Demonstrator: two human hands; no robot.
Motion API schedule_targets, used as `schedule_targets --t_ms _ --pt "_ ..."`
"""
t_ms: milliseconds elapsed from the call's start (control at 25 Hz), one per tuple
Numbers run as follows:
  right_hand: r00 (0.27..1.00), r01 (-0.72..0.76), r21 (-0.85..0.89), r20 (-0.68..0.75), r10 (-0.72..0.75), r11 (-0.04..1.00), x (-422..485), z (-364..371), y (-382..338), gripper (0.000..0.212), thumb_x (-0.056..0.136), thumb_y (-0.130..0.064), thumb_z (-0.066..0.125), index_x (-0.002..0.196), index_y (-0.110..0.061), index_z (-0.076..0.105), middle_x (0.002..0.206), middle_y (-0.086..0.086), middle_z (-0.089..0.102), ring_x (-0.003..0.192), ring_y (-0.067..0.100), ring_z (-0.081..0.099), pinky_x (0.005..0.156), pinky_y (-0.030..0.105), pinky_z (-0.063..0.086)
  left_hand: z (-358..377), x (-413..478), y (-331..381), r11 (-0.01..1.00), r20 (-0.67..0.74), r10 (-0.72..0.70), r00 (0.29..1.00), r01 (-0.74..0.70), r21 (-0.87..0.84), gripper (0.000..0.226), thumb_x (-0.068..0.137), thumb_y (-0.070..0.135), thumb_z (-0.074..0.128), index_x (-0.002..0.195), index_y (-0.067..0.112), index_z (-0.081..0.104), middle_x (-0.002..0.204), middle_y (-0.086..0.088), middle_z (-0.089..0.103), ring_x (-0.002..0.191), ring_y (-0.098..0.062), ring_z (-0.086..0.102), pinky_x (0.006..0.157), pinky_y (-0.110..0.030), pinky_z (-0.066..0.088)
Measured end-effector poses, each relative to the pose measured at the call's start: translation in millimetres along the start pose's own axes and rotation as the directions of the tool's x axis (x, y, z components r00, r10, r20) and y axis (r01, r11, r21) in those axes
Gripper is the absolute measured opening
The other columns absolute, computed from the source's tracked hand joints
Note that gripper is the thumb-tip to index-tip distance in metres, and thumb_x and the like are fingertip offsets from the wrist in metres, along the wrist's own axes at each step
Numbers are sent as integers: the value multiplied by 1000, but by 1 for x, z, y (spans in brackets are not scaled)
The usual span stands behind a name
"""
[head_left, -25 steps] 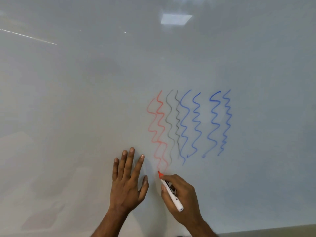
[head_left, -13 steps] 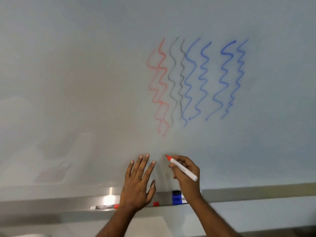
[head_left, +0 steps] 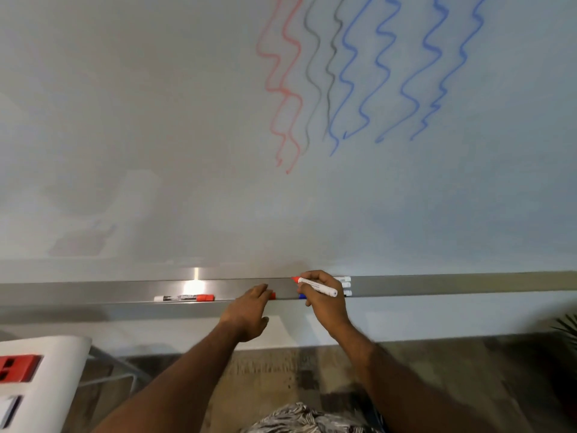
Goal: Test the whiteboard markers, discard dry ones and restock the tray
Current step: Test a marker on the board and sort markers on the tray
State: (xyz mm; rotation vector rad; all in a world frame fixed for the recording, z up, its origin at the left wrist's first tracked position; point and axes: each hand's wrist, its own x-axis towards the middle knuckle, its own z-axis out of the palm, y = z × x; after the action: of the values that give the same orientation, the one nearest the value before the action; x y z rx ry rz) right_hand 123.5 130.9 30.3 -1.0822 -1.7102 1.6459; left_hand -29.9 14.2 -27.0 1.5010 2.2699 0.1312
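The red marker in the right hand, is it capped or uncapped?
Uncapped: the red marker held in the right hand shows its bare red tip, pointing left.

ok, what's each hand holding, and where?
Right hand holds the red marker mid-barrel, tip bare. Left hand at a red cap in the tray; grip unclear.

I can read no text from here. The capped red marker lying in the tray carries a dark label band with pale print, too blurred to make out. The uncapped red marker gripped in the right hand shows fine grey lines along its white barrel, illegible. The marker ends just right of that hand bear dark specks of print, also unreadable.
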Motion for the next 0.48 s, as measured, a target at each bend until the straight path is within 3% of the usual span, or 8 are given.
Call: schedule_targets --t_ms 120,280,480 --pt "999 -35 -62 23 36 997 -4 -4 18 16 87 -7 72 89 -22 70 91 9 73 81 26 69 56 21 51 13 6 7 1000 -5 -10 1000 10 5 67 99 28 53 156 22 18 165 2 10 150 -19 15 119 -38 29" --pt "995 -88 -127 36 94 988 -4 -9 31 9 89 -12 71 97 -17 68 91 8 73 72 14 66 57 16 52 20 13 12 1000 -61 -13 998 13 -1 59 101 19 48 155 21 23 163 2 20 148 -20 24 117 -36 30" --pt "992 -112 -147 40 119 983 -2 -13 33 8 90 -14 71 95 -19 68 88 5 73 70 13 67 58 15 52 16 29 8 997 -153 -16 988 3 -81 39 98 12 53 137 19 55 140 -3 56 124 -21 53 105 -32 45"
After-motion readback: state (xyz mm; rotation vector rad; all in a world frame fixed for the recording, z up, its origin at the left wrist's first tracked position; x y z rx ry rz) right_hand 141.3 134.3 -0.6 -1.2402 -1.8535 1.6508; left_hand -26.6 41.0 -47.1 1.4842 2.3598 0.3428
